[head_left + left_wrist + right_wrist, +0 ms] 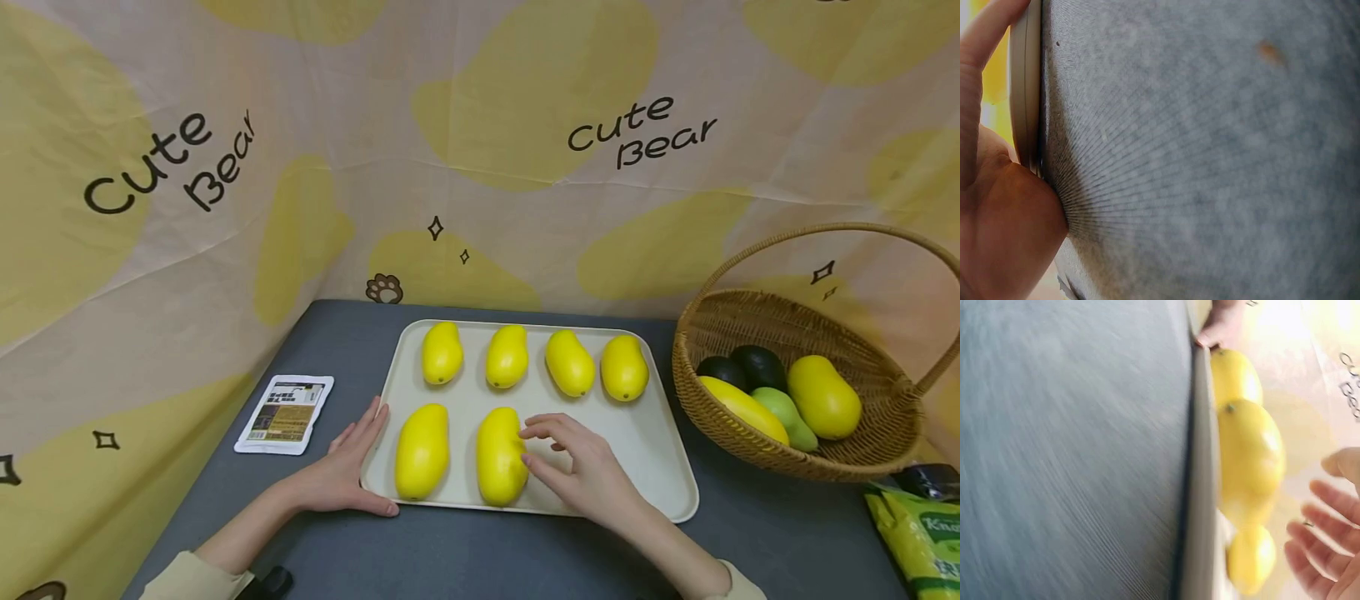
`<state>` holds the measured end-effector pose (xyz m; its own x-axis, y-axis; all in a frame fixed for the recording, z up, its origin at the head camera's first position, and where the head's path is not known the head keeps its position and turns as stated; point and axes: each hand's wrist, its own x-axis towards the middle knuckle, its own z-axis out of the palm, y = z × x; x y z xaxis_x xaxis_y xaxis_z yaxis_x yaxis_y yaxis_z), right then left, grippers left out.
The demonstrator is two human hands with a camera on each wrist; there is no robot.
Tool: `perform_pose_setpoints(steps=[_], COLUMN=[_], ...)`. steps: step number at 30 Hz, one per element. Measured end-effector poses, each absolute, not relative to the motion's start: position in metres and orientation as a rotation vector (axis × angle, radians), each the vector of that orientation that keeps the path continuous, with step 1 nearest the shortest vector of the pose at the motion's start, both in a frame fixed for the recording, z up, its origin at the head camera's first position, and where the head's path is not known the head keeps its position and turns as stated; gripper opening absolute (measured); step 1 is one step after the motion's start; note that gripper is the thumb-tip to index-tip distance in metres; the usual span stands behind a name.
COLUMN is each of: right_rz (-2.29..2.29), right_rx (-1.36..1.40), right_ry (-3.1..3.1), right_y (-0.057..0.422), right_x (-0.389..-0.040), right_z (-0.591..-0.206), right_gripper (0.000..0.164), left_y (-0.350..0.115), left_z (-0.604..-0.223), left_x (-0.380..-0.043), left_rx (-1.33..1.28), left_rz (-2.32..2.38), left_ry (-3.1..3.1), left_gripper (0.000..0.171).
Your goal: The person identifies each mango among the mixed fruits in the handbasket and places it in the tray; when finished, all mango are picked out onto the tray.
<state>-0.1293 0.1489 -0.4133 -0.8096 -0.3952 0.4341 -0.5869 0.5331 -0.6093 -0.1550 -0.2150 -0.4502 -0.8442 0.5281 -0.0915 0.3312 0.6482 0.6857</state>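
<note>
A cream tray (622, 467) lies on the dark table with several yellow mangoes on it. One row is at the back; two mangoes are in front, a left one (422, 452) and a right one (502, 457). My left hand (345, 471) touches the tray's front left corner, fingers spread along the left edge and thumb at the front edge. Above the tray, just right of the right front mango, is my right hand (581, 462), its fingers loosely bent and holding nothing. The right wrist view shows these fingers (1316, 550) apart from the mangoes.
At the right stands a wicker basket (795, 325) with a tall handle, holding dark avocados, a green fruit and yellow mangoes. A white printed pouch (285, 414) lies left of the tray. A green-yellow packet (918, 533) is at the lower right. Printed cloth (487, 125) hangs behind the table.
</note>
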Motion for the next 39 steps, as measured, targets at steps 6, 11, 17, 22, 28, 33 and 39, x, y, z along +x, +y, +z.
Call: perform_pose_setpoints(steps=[6,11,17,22,28,33,39], right_rz=[1.053,0.815,0.507,0.395,0.355,0.389,0.421], right_rx=[0.832,0.844,0.745,0.661,0.657,0.673,0.738], right_ry=[-2.481,-2.557,-2.772,-3.029,-3.371,-3.507,-3.453], right_y=[0.183,0.225,0.284,0.333,0.368,0.377,0.375], right_x=[-0.134,-0.139,-0.155,-0.174,-0.190,-0.192,-0.192], right_z=[-0.384,-0.346,-0.300,-0.287,-0.294,-0.306,-0.317], right_gripper=[0.015,0.017,0.012,0.027,0.056,0.070,0.066], left_y=[-0.215,-0.216,-0.215,-0.215,-0.215,-0.214,-0.214], left_z=[-0.451,-0.452,-0.452,-0.455,-0.457,-0.456,-0.455], left_x=[-0.156,-0.155,-0.155,-0.156,-0.156,-0.156,-0.156], left_rx=[0.682,0.717,0.722,0.719,0.722,0.719,0.715], left_rz=[0.982,0.990,1.003,0.993,1.001,0.998,1.007], left_ry=[2.586,2.599,2.597,2.604,2.601,2.595,2.592], left_gripper=[0.130,0.129,0.128,0.129,0.129,0.128,0.128])
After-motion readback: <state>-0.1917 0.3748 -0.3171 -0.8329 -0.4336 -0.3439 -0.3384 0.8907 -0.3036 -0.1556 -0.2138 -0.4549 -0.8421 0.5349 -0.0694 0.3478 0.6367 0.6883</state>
